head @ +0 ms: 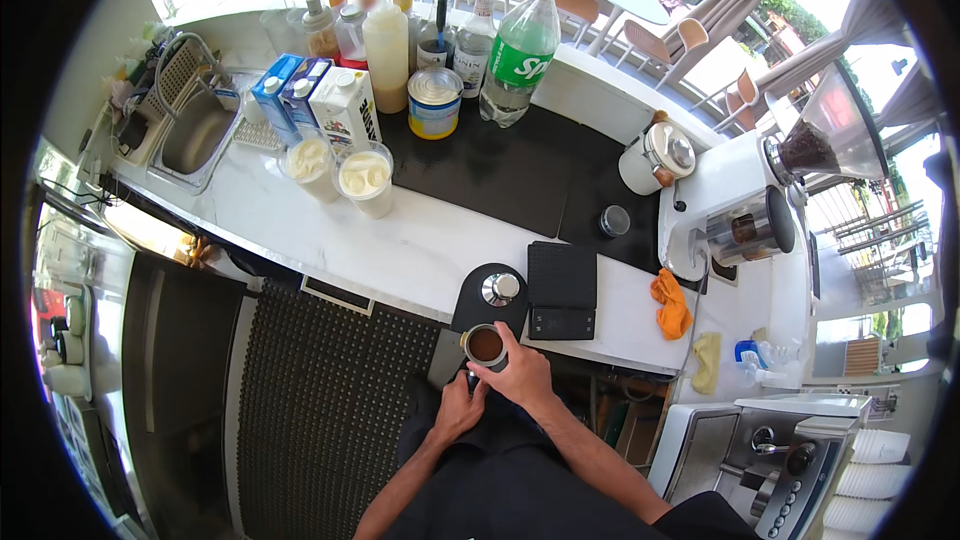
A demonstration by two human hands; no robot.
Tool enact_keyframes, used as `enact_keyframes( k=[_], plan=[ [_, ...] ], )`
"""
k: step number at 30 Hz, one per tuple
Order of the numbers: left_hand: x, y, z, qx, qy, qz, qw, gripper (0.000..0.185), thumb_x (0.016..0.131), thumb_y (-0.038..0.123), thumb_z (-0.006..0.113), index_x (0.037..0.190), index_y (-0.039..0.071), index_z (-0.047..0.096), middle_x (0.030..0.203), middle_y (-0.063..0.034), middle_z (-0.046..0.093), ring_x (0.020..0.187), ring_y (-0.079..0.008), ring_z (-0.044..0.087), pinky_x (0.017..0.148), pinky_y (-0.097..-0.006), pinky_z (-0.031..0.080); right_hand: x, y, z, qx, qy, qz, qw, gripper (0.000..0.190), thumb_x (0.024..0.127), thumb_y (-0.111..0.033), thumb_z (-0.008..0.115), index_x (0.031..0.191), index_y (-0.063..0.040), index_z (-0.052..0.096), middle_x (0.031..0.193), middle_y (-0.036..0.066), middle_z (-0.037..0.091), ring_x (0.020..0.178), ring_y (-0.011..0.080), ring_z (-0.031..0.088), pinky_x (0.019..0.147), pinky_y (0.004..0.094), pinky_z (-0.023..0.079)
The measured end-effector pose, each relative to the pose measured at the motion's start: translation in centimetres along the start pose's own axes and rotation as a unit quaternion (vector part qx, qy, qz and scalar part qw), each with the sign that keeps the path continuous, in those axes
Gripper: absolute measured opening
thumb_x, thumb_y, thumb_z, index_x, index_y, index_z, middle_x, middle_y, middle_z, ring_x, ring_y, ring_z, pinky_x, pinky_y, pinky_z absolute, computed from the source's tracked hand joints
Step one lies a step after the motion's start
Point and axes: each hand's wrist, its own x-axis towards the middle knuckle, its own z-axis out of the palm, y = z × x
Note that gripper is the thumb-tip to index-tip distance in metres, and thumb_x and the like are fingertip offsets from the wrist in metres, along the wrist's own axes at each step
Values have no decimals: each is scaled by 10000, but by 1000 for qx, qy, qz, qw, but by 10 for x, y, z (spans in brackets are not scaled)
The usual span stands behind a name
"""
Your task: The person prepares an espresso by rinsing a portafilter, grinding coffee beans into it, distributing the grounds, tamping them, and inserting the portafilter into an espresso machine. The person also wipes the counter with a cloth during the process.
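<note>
A portafilter point(485, 345) filled with brown ground coffee is held up at the counter's front edge, close to my body. My left hand point(459, 406) grips its dark handle, most of which is hidden by the fingers. Around the basket's rim curl the thumb and fingers of my right hand point(521, 373). Just beyond, a metal tamper point(500, 289) stands on a black tamping mat point(469, 304). To the mat's right lies a black digital scale point(562, 289). A small round dark-topped tool or jar point(614, 220) sits farther back.
Two plastic cups point(365, 178) of creamy white contents stand at left on the white counter point(427, 240), before cartons point(341, 109) and bottles point(517, 52). A coffee grinder point(742, 229), an orange cloth point(670, 305) and an espresso machine point(787, 465) are at right. A sink point(196, 131) lies far left.
</note>
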Motion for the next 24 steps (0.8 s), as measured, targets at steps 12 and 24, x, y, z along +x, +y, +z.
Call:
enact_keyframes(
  k=[12,24],
  plan=[
    [-4,-1,-26,-177,-157,-61,970,304,1001,279,554,868,9,511,571,-21,528,433,-93,498,413,-277,406,-5,-27,-35,34,-73,30,996,870,784,-636,689,1407,-79,446,1045,188,655,861,317,669,727,400,540],
    [-22,39,-43,-92,-171,-17,981,339,1001,330,559,875,19,512,568,-20,548,456,-107,510,454,-279,422,22,-15,-48,414,183,-39,891,622,1049,-462,224,1319,1,541,1319,120,525,1194,214,474,959,326,364]
  ],
)
